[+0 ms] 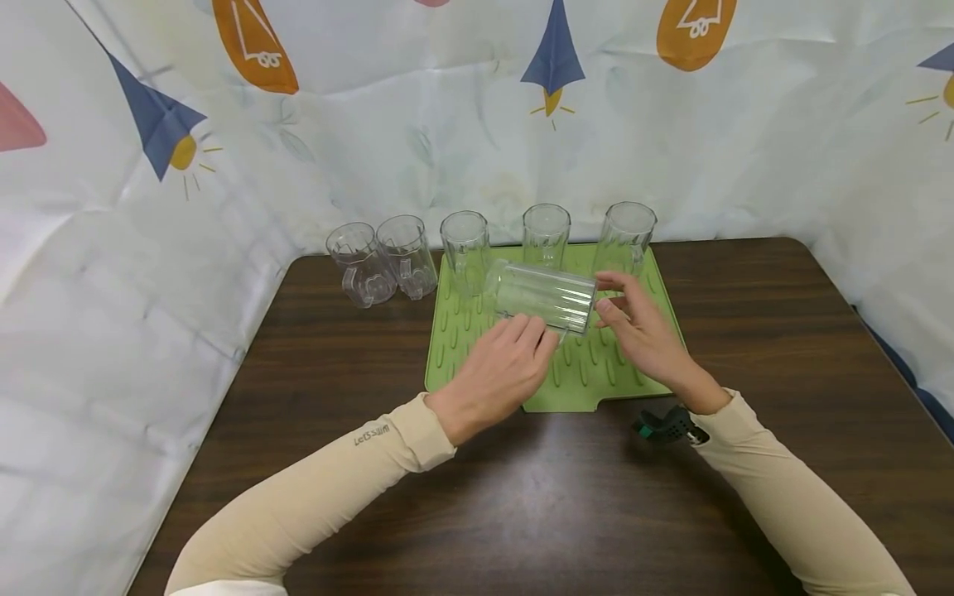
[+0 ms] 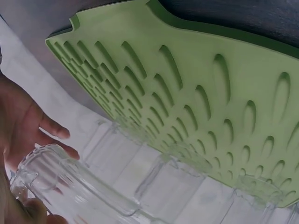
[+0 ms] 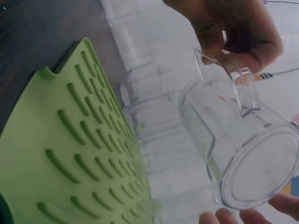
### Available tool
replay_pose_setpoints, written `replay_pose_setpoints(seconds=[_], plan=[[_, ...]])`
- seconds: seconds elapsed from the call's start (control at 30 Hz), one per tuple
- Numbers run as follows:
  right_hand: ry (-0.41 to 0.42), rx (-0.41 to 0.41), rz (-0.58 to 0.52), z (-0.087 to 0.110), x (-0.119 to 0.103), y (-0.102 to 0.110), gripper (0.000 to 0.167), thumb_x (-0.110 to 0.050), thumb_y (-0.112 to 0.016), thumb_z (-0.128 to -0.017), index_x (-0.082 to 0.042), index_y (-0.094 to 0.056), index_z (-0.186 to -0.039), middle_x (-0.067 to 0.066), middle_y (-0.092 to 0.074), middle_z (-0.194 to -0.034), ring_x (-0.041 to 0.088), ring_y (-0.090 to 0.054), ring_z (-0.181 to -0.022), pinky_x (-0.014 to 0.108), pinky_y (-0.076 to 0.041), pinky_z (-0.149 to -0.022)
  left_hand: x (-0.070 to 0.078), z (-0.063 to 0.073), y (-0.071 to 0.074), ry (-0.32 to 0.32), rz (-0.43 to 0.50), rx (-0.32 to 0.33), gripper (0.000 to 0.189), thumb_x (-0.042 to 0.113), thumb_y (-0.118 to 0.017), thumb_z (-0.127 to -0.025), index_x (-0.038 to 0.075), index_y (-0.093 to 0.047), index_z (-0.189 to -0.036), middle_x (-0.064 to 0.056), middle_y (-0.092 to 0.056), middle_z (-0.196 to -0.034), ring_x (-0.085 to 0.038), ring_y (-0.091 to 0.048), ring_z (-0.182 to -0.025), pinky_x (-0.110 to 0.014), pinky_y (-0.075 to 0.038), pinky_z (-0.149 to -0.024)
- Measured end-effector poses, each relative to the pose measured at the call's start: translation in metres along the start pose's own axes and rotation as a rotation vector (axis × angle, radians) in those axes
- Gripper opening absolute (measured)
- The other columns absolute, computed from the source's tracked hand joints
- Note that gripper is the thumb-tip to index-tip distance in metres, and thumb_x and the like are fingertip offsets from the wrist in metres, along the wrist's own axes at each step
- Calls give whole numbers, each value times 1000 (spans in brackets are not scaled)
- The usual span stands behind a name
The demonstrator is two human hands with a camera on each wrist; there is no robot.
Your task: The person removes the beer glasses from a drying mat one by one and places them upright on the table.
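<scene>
You hold the clear mug (image 1: 542,296) sideways above the green mat (image 1: 589,372): your left hand (image 1: 498,377) pinches its handle and your right hand (image 1: 647,335) cups its base at 3 o'clock. Turn it slowly, clear of the standing glasses (image 1: 546,234) at 12 o'clock.

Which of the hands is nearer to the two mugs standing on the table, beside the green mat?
The left. The left hand grips the tilted mug over the green mat, on the side toward the two mugs. The right hand holds that mug's far end.
</scene>
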State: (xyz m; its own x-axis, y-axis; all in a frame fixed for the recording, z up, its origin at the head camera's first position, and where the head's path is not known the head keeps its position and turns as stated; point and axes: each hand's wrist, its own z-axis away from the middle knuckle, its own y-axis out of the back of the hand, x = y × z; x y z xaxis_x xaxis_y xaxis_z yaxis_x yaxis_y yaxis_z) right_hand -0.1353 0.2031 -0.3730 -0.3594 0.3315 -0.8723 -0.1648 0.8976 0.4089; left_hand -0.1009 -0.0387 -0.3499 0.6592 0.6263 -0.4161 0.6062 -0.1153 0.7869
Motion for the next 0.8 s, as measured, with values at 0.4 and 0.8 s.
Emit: replay_pose_setpoints(seconds=[0.4,0.8], plan=[[-89,-12,-19,-2,-2,-7,52,-25,-51,-109,-7,-33,-154,19,-40,-155,40,-50,-138,42,-53,-106,6,-1,-3,-3,-63,-5,16,0,-49,-95,14,-56,-97,1,-54,-86,-15,-47,-75,-23,-37,-61],[-115,6,-28,-4,-2,-9,49,-25,-55,-107,-7,-38,-150,15,-43,-154,37,-53,-135,23,-54,-90,9,3,-5,0,-73,-19,16,2,-47,-98,15,-56,-99,1,-55,-89,-15,-50,-75,-24,-38,-61]])
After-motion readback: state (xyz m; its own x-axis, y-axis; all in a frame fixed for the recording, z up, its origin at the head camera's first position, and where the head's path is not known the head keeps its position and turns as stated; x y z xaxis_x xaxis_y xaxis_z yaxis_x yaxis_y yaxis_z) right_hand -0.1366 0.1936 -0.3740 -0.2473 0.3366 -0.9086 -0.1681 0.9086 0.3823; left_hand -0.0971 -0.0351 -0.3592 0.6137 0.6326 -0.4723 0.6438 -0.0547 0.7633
